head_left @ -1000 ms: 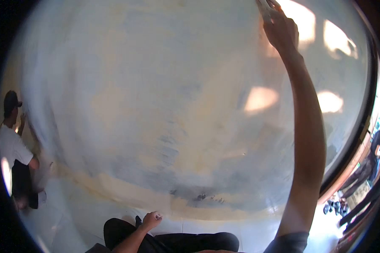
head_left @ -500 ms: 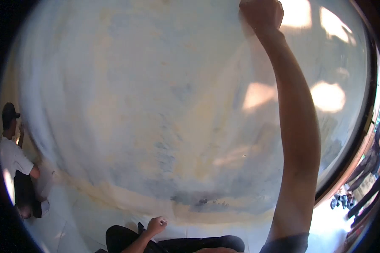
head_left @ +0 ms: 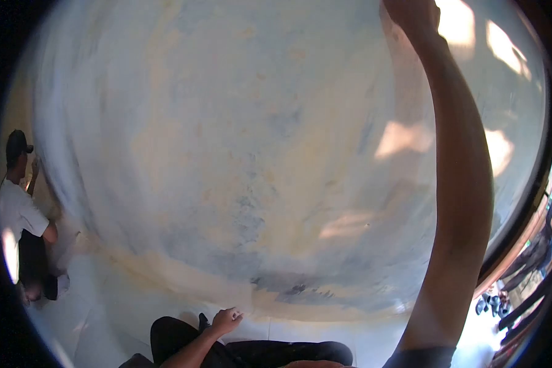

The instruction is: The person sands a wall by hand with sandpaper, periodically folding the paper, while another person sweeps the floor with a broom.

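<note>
Patchy blue-grey and cream plaster covers the wall (head_left: 245,153), which fills most of the frame, with sunlit patches at the upper right. The right hand (head_left: 414,13) is raised against the wall at the top edge, partly cut off, so its grip cannot be told; the left hand (head_left: 226,320) is loosely curled at the bottom centre near the wall's base. Another person (head_left: 18,208) is seen at the far left beside the wall.

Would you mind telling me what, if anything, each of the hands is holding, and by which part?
The right hand, raised against the wall, is cut off by the frame; its hold cannot be told. The left hand looks loosely closed and seems empty.
</note>
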A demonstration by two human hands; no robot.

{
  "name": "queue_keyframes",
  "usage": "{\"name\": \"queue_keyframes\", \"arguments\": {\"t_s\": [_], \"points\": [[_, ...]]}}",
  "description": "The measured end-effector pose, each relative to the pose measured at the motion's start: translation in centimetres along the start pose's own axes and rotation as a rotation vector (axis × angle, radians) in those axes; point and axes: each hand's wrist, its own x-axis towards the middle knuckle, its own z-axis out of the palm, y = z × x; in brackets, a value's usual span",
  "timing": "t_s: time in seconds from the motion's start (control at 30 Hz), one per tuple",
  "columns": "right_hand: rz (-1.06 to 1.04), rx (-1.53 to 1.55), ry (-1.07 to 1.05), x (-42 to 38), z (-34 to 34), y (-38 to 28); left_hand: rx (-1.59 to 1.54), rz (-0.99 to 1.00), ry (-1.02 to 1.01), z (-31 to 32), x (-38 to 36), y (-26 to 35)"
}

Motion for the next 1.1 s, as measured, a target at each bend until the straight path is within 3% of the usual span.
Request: {"name": "queue_keyframes", "arguments": {"t_s": [0.07,0.17,0.27,0.33,0.37,0.43,0.5,0.53,0.57,0.63,0.67,0.77,0.8,0.83,0.87,0.93,1.0,1.03,1.1], "points": [[0.089,0.104,-0.025,0.8,1.1,0.0,0.031,-0.059,-0.009,-0.2,0.0,0.4],[0.465,0.233,-0.518,0.6,-3.9,-2.7,0.054,-0.088,-0.038,-0.3,0.1,0.5],[0.024,-0.023,0.105,-6.7,-1.7,-4.4,0.055,-0.078,0.039,-0.6,-0.4,0.1],[0.019,-0.023,-0.015,-11.2,-5.1,-7.0,0.019,-0.01,-0.02,-3.3,-0.8,2.9],[0.071,0.196,0.048,-13.2,-5.4,-7.5,-0.067,0.04,0.02,-5.2,-1.3,4.3],[0.052,0.079,-0.083,-15.6,-6.7,-7.6,-0.163,0.063,0.11,-11.1,-4.2,9.0],[-0.041,0.067,-0.093,-15.4,-7.6,-7.0,-0.152,0.104,0.376,-15.9,-8.0,7.9],[-0.09,0.063,-0.088,-14.8,-7.7,-6.7,-0.065,-0.071,0.573,-17.7,-10.5,7.1],[-0.083,0.104,-0.146,-13.9,-7.9,-6.6,-0.003,-0.011,0.766,-19.0,-12.9,3.0],[-0.073,0.179,-0.249,-10.8,-8.3,-6.4,0.071,-0.204,1.002,-20.9,-19.4,-1.9],[-0.028,0.262,-0.267,-9.0,-7.6,-6.0,0.461,-0.253,0.912,-21.3,-23.9,-7.1],[0.03,0.08,-0.333,-2.5,-5.7,-4.6,0.635,-0.622,0.788,-16.7,-36.8,-12.8],[0.279,0.279,-0.532,0.5,-6.1,-4.8,0.752,-0.68,0.673,-15.2,-39.6,-11.2],[0.41,0.319,-0.425,1.5,-5.6,-5.2,0.868,-0.724,0.555,-13.7,-42.3,-9.4],[0.109,-0.05,-0.305,2.1,-0.1,-3.0,0.883,-0.736,0.476,-12.3,-44.1,-7.4],[0.168,-0.237,-0.238,2.0,1.3,-4.0,0.762,-0.717,0.441,-10.5,-45.1,-4.5],[0.298,-0.047,-0.54,2.3,-0.2,-3.9,0.694,-0.707,0.449,-10.0,-45.2,-2.9],[0.098,-0.202,-0.605,1.6,-0.9,-4.6,0.676,-0.702,0.451,-9.9,-45.1,-2.5],[0.15,-0.089,-0.383,-2.3,-5.5,-10.2,0.651,-0.678,0.449,-10.3,-45.1,-2.0]]}}
